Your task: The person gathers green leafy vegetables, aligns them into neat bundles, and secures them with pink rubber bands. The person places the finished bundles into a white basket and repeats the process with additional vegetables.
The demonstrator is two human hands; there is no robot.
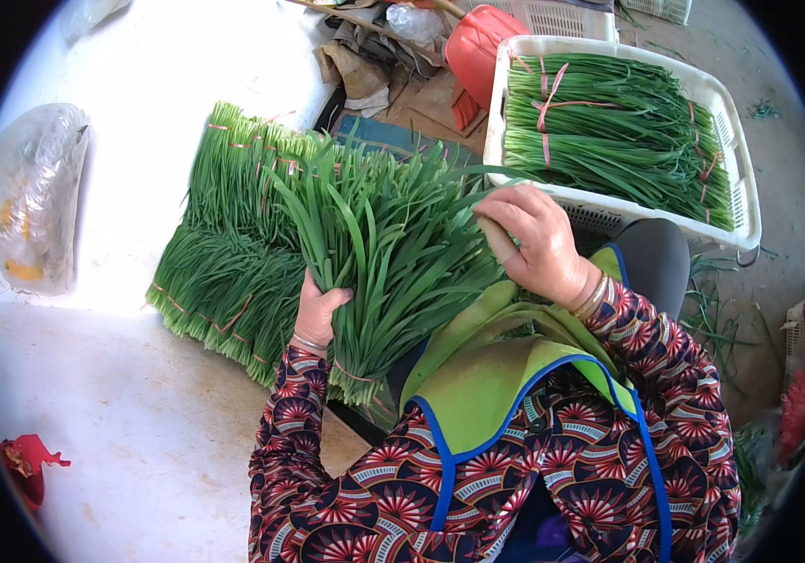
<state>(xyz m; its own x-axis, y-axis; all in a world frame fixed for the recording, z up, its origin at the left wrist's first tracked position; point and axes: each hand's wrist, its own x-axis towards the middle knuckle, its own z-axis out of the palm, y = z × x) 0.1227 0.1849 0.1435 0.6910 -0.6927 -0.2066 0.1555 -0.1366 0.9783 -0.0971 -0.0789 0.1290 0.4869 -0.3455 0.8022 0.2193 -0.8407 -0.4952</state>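
Observation:
My left hand [321, 306] is wrapped around a loose-leaved bunch of garlic chives [381, 260], its thumb lying across the stalks. The pale cut ends point toward my body, with a pink tie near them, and the green tips fan out away from me. At the right edge of the bunch is my right hand [532, 243], fingers curled and thumb drawn in against the leaf tips. A brownish covering shows on that thumb. One long leaf [490, 170] runs just past the knuckles; whether the fingers pinch any leaf is hidden.
Tied chive bundles [226, 281] lie stacked left of my left hand. A white plastic crate [747, 176] with tied chives [606, 134] stands at right. A red dustpan [480, 53] is behind it. A clear plastic bag [36, 197] lies far left.

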